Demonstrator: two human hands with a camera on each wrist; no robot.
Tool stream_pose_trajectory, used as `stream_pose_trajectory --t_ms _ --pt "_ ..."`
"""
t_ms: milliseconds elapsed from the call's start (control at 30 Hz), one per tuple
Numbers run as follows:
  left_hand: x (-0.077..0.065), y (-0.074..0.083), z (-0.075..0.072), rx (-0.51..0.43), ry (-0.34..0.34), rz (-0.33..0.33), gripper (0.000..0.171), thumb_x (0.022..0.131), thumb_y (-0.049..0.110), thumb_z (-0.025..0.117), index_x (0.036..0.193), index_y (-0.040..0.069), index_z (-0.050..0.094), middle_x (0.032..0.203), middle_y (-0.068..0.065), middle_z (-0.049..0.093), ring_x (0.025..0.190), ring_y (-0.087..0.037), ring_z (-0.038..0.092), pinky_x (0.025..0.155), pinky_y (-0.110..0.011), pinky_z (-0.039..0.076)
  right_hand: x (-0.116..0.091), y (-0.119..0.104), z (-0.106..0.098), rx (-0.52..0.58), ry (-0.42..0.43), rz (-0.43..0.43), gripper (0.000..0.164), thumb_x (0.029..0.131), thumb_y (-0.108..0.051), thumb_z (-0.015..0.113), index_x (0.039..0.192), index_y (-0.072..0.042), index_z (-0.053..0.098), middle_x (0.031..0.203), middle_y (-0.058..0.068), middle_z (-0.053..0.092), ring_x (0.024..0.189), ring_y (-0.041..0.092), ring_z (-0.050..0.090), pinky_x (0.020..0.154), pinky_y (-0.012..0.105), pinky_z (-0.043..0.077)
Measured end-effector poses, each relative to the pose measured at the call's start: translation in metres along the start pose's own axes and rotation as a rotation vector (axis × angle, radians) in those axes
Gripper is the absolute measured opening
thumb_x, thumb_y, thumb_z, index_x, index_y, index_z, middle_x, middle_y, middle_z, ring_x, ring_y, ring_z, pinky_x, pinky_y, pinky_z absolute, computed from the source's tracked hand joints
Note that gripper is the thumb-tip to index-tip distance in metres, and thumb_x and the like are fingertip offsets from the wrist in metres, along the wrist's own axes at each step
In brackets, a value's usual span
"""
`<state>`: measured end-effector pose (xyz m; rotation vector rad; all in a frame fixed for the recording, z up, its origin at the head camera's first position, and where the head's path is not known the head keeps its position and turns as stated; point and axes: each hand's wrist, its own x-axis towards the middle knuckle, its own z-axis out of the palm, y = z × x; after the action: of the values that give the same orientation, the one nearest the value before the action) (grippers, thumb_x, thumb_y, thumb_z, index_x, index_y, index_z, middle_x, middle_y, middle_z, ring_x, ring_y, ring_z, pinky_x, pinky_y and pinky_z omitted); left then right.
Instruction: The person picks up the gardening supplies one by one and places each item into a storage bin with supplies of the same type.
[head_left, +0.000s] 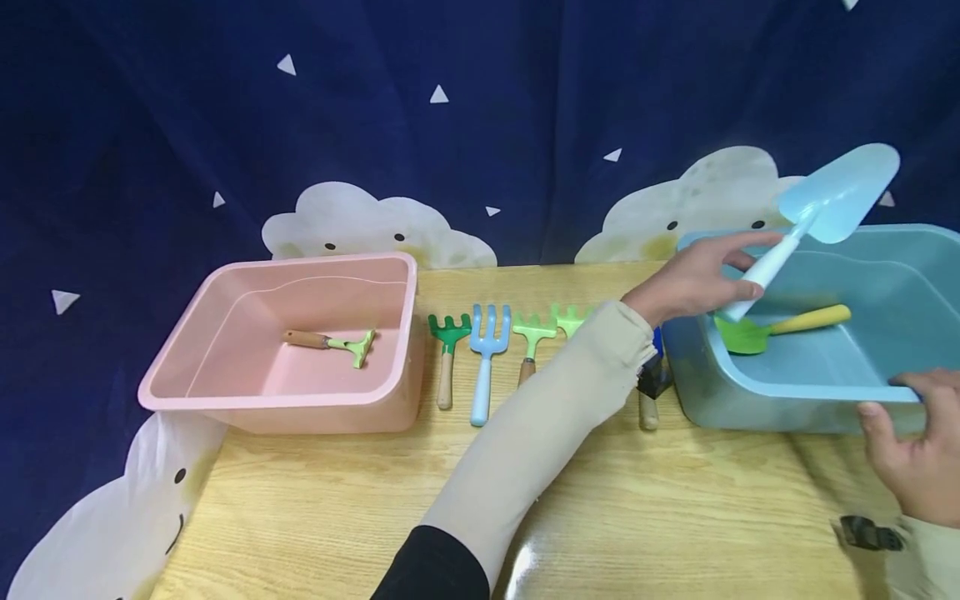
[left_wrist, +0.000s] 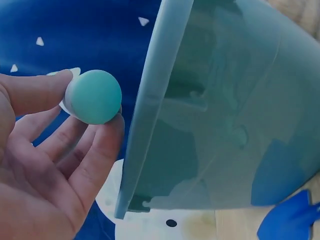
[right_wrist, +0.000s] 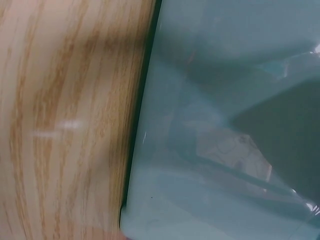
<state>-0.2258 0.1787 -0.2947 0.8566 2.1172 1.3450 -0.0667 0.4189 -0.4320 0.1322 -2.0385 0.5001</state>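
Observation:
My left hand (head_left: 693, 279) holds a light-blue trowel (head_left: 840, 196) by its white-blue handle, blade up and tilted right, above the left rim of the blue tub (head_left: 795, 392). From the left wrist view, the round end of the trowel handle (left_wrist: 97, 97) sits between thumb and fingers. Inside the tub lies a green trowel (head_left: 746, 335) with a yellow handle. At the tub's front rim is my right hand (head_left: 922, 450), fingers over the edge and thumb against the outer wall. The right wrist view has only the tub wall (right_wrist: 200, 200) and table.
A pink tub (head_left: 262, 406) on the left contains a small green rake (head_left: 352, 343). Between the tubs lie a dark-green rake (head_left: 447, 358), a blue fork (head_left: 485, 358), light-green rakes (head_left: 534, 329) and a blue shovel (left_wrist: 287, 220), some partly behind my left arm. A dark-blue curtain (head_left: 525, 125) hangs behind.

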Motion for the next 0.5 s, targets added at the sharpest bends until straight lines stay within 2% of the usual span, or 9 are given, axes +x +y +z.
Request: stream_pose_trajectory --t_ms 100,167,233,367,500 --pt "0.003 0.006 -0.003 0.057 -0.008 -0.016 0.063 0.092 0.011 0.066 0.147 0.036 0.046 0.124 0.006 0.065 0.085 -0.004 0.065 0.066 -0.018 0.053 0.001 0.001 0.001 -0.007 -0.005 -0.002 0.090 0.091 -0.071 0.044 0.101 0.017 0.057 0.096 0.043 0.052 0.089 0.059 0.043 0.101 0.050 0.035" --pt "0.005 0.009 -0.006 0.061 -0.019 -0.039 0.063 0.092 0.010 0.066 0.146 0.036 0.047 0.124 0.005 0.065 0.088 -0.004 0.064 0.067 -0.018 0.053 0.000 0.001 0.001 -0.014 -0.017 0.001 0.090 0.091 -0.072 0.044 0.102 0.017 0.056 0.097 0.043 0.052 0.090 0.059 0.043 0.103 0.049 0.035" --pt "0.006 0.011 -0.007 0.059 -0.027 -0.067 0.062 0.092 0.009 0.066 0.145 0.037 0.049 0.124 0.006 0.065 0.090 -0.003 0.063 0.068 -0.018 0.053 -0.001 0.002 0.000 -0.019 -0.033 0.002 0.091 0.091 -0.072 0.043 0.102 0.017 0.056 0.097 0.043 0.052 0.090 0.059 0.043 0.101 0.054 0.034" --pt "0.009 0.011 -0.010 0.101 -0.047 -0.062 0.062 0.090 0.009 0.066 0.143 0.037 0.051 0.125 0.008 0.064 0.094 -0.002 0.062 0.069 -0.018 0.052 -0.001 0.001 0.000 -0.010 -0.046 0.014 0.090 0.091 -0.071 0.044 0.102 0.018 0.055 0.097 0.042 0.052 0.090 0.059 0.042 0.099 0.055 0.033" --pt "0.014 0.012 -0.009 0.199 -0.057 -0.028 0.062 0.089 0.010 0.065 0.143 0.038 0.051 0.123 0.010 0.065 0.091 0.001 0.062 0.067 -0.016 0.049 -0.001 0.001 0.000 0.009 -0.049 0.022 0.089 0.091 -0.070 0.045 0.103 0.018 0.054 0.098 0.042 0.051 0.091 0.058 0.041 0.105 0.045 0.034"
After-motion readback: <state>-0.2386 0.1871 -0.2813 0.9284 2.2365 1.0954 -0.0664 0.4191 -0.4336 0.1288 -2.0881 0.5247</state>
